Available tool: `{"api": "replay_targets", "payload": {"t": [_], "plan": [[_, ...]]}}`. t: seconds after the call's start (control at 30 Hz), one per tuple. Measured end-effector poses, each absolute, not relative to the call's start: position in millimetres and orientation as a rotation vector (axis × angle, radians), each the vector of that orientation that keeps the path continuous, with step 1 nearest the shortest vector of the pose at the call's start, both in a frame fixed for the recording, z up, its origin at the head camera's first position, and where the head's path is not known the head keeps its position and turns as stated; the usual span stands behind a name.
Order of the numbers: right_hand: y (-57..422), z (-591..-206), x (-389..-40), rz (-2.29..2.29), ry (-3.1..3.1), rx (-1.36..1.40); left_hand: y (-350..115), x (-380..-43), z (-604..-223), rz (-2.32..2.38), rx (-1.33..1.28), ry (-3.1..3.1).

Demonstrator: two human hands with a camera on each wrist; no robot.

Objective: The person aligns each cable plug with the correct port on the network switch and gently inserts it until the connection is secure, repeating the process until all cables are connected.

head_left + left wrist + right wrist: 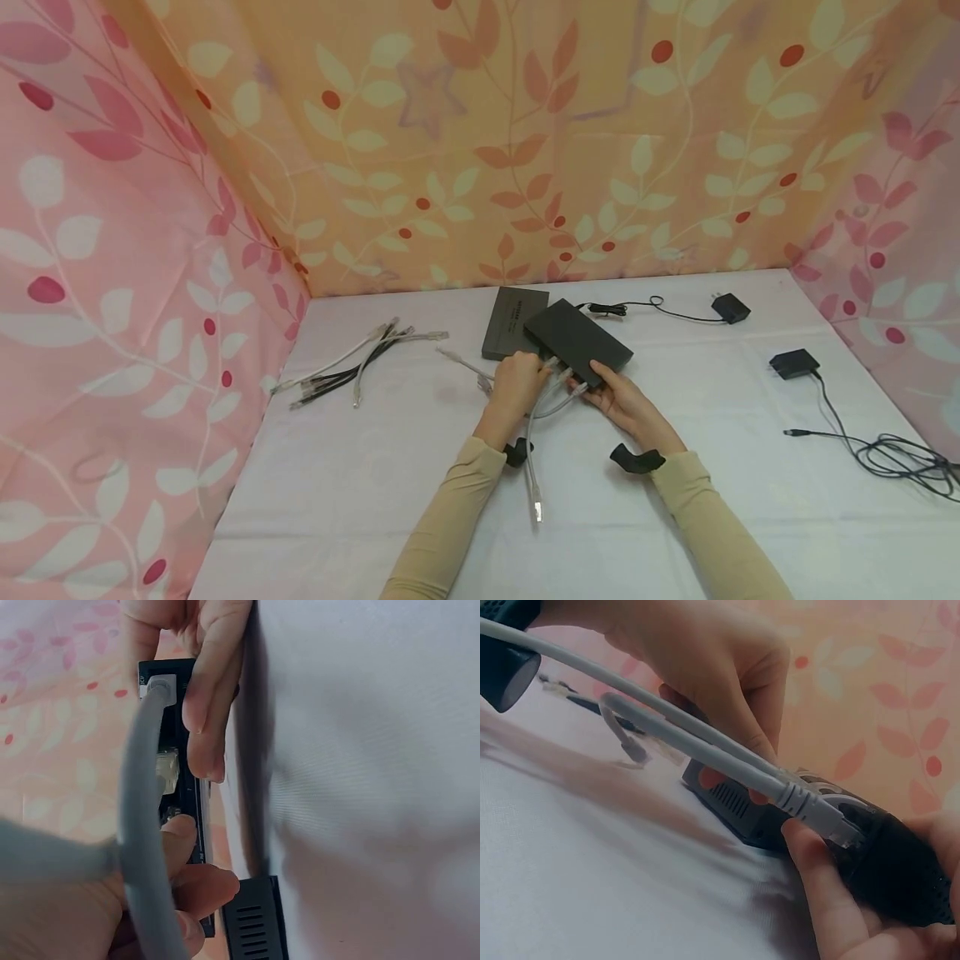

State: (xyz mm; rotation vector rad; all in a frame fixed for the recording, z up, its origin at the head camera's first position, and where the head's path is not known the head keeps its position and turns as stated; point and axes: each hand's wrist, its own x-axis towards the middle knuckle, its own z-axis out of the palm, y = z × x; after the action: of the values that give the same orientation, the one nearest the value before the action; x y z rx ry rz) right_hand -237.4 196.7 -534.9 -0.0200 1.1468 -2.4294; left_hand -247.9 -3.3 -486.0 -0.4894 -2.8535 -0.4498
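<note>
My right hand [630,408] grips the corner of a black network switch [581,333], thumb on top and fingers beneath, holding it tilted with its ports towards me. Several grey network cables [531,450] run from plugs along its port edge; one plug [829,821] sits in the end port nearest the right hand. At the other end of that edge, my left hand [517,387] pinches a cable plug at a port, its tip hidden by the fingers. One cable's loose end [537,507] hangs towards me. A second black switch [513,321] lies flat behind the left hand.
Several grey and black cables [360,358] lie in a loose pile on the left. Another grey cable end [453,357] rests near the left hand. Two black power adapters [731,308] with cords lie at the right, one cord coiled [900,457]. Patterned cloth walls surround the white table [337,517].
</note>
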Motion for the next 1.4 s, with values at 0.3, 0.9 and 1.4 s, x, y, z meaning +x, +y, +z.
{"api": "replay_targets", "payload": {"t": [0.3, 0.9, 1.4], "plan": [[197.3, -532.6, -235.5, -2.413, 1.131, 0.003, -4.4, -246.5, -489.8, -0.391, -0.545, -2.811], [200.4, -531.9, -238.3, -2.389, 1.184, -0.002, -0.1, -249.3, -489.3, -0.497, -0.534, -2.819], [198.3, -536.5, -238.5, -2.399, 1.12, -0.054, -22.1, -253.2, -493.7, -0.644, -0.523, -2.772]]}}
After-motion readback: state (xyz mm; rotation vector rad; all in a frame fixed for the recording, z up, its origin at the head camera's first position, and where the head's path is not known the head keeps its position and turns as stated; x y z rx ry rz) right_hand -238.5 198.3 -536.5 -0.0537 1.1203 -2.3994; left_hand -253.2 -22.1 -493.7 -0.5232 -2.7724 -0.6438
